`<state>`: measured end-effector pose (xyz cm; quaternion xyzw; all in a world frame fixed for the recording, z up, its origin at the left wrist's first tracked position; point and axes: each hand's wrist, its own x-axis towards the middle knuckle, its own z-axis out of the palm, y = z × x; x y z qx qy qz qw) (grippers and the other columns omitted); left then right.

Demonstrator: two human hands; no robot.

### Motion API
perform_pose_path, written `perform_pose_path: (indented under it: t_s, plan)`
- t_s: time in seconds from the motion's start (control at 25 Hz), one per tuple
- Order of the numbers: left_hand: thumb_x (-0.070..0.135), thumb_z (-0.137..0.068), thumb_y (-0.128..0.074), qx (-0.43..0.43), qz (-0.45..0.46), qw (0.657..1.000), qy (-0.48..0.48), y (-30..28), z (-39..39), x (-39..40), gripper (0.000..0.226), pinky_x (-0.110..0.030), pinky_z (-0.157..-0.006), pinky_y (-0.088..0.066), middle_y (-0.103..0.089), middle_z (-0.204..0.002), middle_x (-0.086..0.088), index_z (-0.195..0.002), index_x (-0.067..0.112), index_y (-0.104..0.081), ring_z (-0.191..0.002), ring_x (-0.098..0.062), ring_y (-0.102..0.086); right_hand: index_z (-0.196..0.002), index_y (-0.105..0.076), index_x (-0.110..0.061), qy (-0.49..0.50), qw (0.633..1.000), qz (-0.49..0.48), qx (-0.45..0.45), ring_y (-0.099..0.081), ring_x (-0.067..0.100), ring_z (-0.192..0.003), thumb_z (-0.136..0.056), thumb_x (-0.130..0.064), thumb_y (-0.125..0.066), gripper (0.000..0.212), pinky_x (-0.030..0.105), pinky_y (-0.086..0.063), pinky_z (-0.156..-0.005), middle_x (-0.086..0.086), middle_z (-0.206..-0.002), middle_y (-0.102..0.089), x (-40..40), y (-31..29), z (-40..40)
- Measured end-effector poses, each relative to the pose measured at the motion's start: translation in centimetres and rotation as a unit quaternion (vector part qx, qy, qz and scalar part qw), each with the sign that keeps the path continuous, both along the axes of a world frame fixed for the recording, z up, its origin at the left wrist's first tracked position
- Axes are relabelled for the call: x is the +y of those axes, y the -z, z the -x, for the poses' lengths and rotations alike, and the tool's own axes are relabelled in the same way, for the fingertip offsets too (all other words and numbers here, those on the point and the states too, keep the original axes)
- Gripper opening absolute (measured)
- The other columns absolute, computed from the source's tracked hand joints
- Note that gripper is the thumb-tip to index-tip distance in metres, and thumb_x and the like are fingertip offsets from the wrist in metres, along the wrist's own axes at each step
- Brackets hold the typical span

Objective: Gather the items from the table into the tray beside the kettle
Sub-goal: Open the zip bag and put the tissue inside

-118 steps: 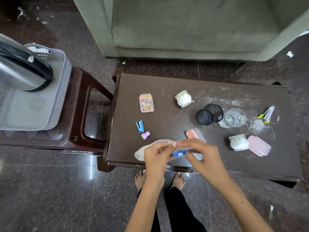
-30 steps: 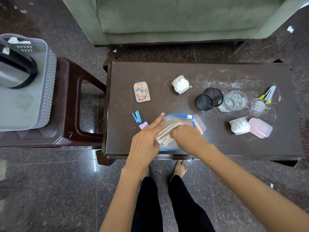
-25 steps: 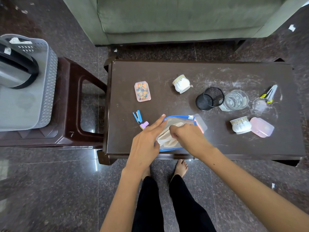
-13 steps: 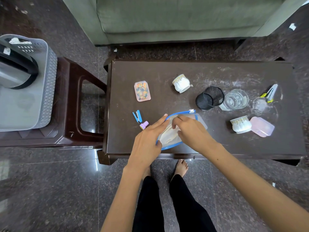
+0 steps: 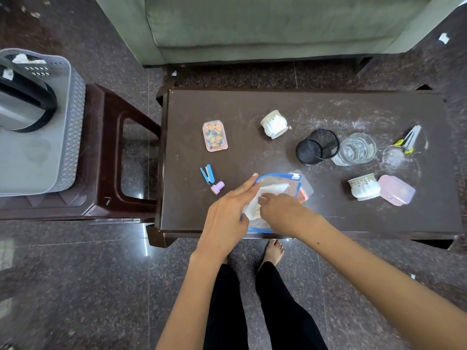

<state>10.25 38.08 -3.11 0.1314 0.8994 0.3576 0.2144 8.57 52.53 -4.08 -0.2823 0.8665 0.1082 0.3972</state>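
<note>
A clear zip pouch (image 5: 290, 184) with a blue rim lies near the front edge of the brown table (image 5: 252, 157). My left hand (image 5: 227, 213) holds the pouch's left rim, fingers stretched along it. My right hand (image 5: 280, 210) reaches into the open mouth and pinches a white cloth (image 5: 274, 189) inside. The grey perforated tray (image 5: 68, 122) stands on a brown stool at the left, with the steel kettle (image 5: 22, 102) in it.
On the table lie a blue stapler (image 5: 207, 174), a purple stamp (image 5: 217, 187), a pink box of coloured bits (image 5: 214, 135), two white cups (image 5: 274, 123) (image 5: 364, 186), a black mesh holder (image 5: 317, 146), a glass (image 5: 356, 149), clips (image 5: 408, 140) and a pink box (image 5: 396, 190). A green sofa stands behind.
The pouch has been unzipped and opened. My right hand has worked the white cloth further into it while my left hand keeps hold of the rim.
</note>
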Motion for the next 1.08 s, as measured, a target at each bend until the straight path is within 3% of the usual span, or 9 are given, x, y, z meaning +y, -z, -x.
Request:
perform_pose_path:
  t_s: [0.12,0.2,0.4,0.56,0.68,0.8,0.88,0.96,1.08]
  plan:
    - [-0.012,-0.065,-0.046,-0.003,-0.001,1.0,0.011,0.1,-0.2,0.3,0.089,-0.004,-0.056,-0.031,-0.029,-0.148,0.03,-0.139,0.037,-0.041,-0.094,-0.005,-0.043,-0.135,-0.044,-0.01,-0.038,0.993,-0.092,-0.062,-0.028,0.025,-0.138,-0.096,-0.016,-0.046,0.04,0.038,-0.029,-0.108,0.007,-0.149,-0.033,-0.9,1.4,0.3]
    - [-0.012,-0.064,-0.045,-0.007,-0.004,1.0,0.008,0.1,-0.2,0.2,0.09,-0.005,-0.056,-0.03,-0.029,-0.148,0.031,-0.139,0.038,-0.041,-0.088,-0.002,-0.044,-0.133,-0.046,-0.009,-0.04,0.993,-0.091,-0.056,-0.036,0.025,-0.134,-0.096,-0.016,-0.046,0.038,0.037,-0.03,-0.108,0.008,-0.144,-0.043,-1.3,1.5,0.4]
    - [-0.012,-0.063,-0.045,0.003,-0.013,1.0,-0.012,0.0,0.2,-0.6,0.089,-0.018,-0.075,-0.043,-0.029,-0.146,0.032,-0.138,0.037,-0.042,-0.112,-0.005,-0.055,-0.115,-0.055,-0.005,0.086,0.995,0.058,0.002,-0.06,0.028,-0.105,-0.09,-0.001,-0.047,0.027,0.032,-0.045,-0.075,0.011,-0.12,-0.06,1.0,-1.2,1.3]
    - [-0.01,-0.064,-0.047,-0.014,-0.03,0.999,-0.021,-0.2,0.2,-0.5,0.088,-0.021,-0.071,-0.049,-0.031,-0.147,0.032,-0.138,0.038,-0.042,-0.107,-0.002,-0.054,-0.098,-0.061,-0.014,0.196,0.955,0.211,0.065,-0.059,0.022,-0.096,-0.085,-0.013,-0.062,0.013,0.03,-0.042,-0.076,-0.002,-0.107,-0.063,3.4,-3.1,1.3]
    - [-0.011,-0.065,-0.048,-0.022,-0.05,0.998,-0.033,-0.4,0.1,-0.2,0.087,-0.009,-0.069,-0.043,-0.035,-0.145,0.029,-0.137,0.038,-0.044,-0.095,-0.006,-0.048,-0.101,-0.058,-0.014,0.252,0.903,0.34,0.078,-0.057,0.017,-0.081,-0.08,-0.006,-0.067,0.024,0.028,-0.045,-0.072,-0.004,-0.092,-0.061,4.5,-3.5,0.9]
    - [-0.014,-0.066,-0.051,-0.029,-0.068,0.996,-0.054,-0.4,0.1,0.2,0.081,0.004,-0.092,-0.024,-0.04,-0.145,0.022,-0.134,0.03,-0.05,-0.099,0.0,-0.032,-0.097,-0.068,-0.009,0.261,0.856,0.427,0.133,-0.052,0.006,-0.074,-0.077,-0.006,-0.067,0.02,0.014,-0.042,-0.068,-0.003,-0.085,-0.06,5.1,-3.0,0.4]
    - [-0.013,-0.066,-0.052,-0.028,-0.081,0.993,-0.076,-0.5,0.2,0.2,0.079,-0.018,-0.111,-0.027,-0.042,-0.144,0.02,-0.134,0.029,-0.052,-0.089,0.0,-0.042,-0.09,-0.069,-0.009,0.369,0.788,0.459,0.18,-0.057,0.01,-0.069,-0.079,-0.008,-0.068,0.011,0.008,-0.041,-0.065,-0.01,-0.078,-0.064,5.2,-3.4,0.0]
    - [-0.011,-0.067,-0.051,-0.029,-0.093,0.99,-0.107,-1.0,0.4,0.4,0.079,-0.039,-0.098,-0.044,-0.042,-0.144,0.02,-0.133,0.032,-0.052,-0.061,-0.002,-0.049,-0.095,-0.064,-0.02,0.495,0.71,0.458,0.202,-0.065,0.025,-0.063,-0.082,-0.01,-0.069,0.017,0.018,-0.048,-0.06,-0.02,-0.072,-0.064,5.1,-3.8,-0.5]
    - [-0.01,-0.069,-0.053,-0.027,-0.103,0.984,-0.144,-1.5,0.7,0.9,0.074,-0.027,-0.069,-0.045,-0.042,-0.145,0.018,-0.132,0.028,-0.054,-0.043,-0.004,-0.038,-0.097,-0.052,-0.026,0.584,0.594,0.496,0.243,-0.062,0.009,-0.061,-0.085,-0.009,-0.065,0.024,0.031,-0.05,-0.057,-0.012,-0.081,-0.064,4.5,-5.2,-1.0]
